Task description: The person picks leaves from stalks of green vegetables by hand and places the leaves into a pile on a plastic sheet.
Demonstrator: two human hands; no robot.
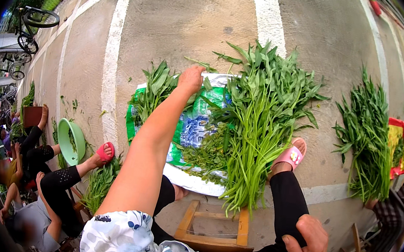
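Nearest, the right hand [308, 245] rests on the knee, its thumb apart from the fingers, no greens in it. Beyond the stool [243, 228] lies the sack [189, 180]. On its right side is the big heap [269, 93], stems near, leaves far; scraps [204, 153] lie mid-sack, and a small heap [159, 84] on the far left. Farthest, the left hand [190, 79] is at the sack's far edge, fingers curled; whether they clamp a sprig I cannot tell. The step looks like sorting greens; the next move probably calls for a light pinch on single stems.
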